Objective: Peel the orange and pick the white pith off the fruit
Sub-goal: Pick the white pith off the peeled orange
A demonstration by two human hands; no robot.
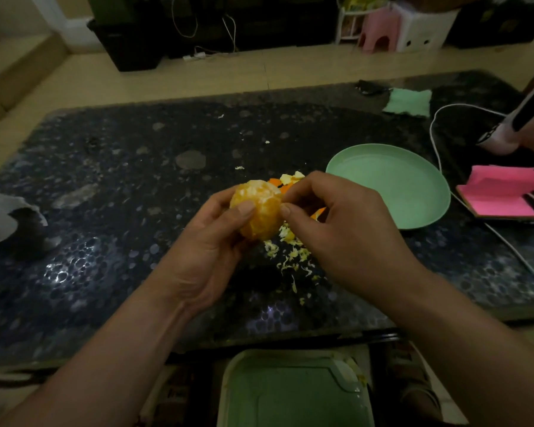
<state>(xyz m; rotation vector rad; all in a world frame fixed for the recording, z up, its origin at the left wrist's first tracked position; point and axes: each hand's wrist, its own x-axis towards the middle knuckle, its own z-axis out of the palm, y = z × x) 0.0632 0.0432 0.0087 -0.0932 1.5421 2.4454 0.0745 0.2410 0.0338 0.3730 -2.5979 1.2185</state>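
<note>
Centre of frame: the orange [258, 208] is held above the dark patterned desk [121, 180], clear of its surface. All of the fruit that shows is peeled. Pale patches of white pith [259, 191] remain on its upper face.

Left hand [207, 245]: it grips the orange from the left and below. The thumb is pressed flat on the near face. The remaining fingers are curled behind the fruit, mostly hidden.

Right hand [336, 223]: it sits at the orange's right side, its fingers [305, 184] curled. Thumb and forefinger are pinched together against the fruit's right edge. The frame is dim and soft there, so the pinch appears to close on pith, but this cannot be confirmed.

Directly beneath and below the hands, pith scraps [290, 254] lie scattered on the desk. Peel pieces [285, 180], orange and pale, lie just above the hands, partly hidden by them.

Right of centre: a green plate [392, 186] rests on the desk near the right hand. Further right lies a pink notepad [500, 192], with a white cable [435, 140] looping between plate and pad. A green cloth [409, 101] lies at the desk's far edge, upper right.

Bottom centre, beyond the desk's near edge: a green tray [293, 392].
</note>
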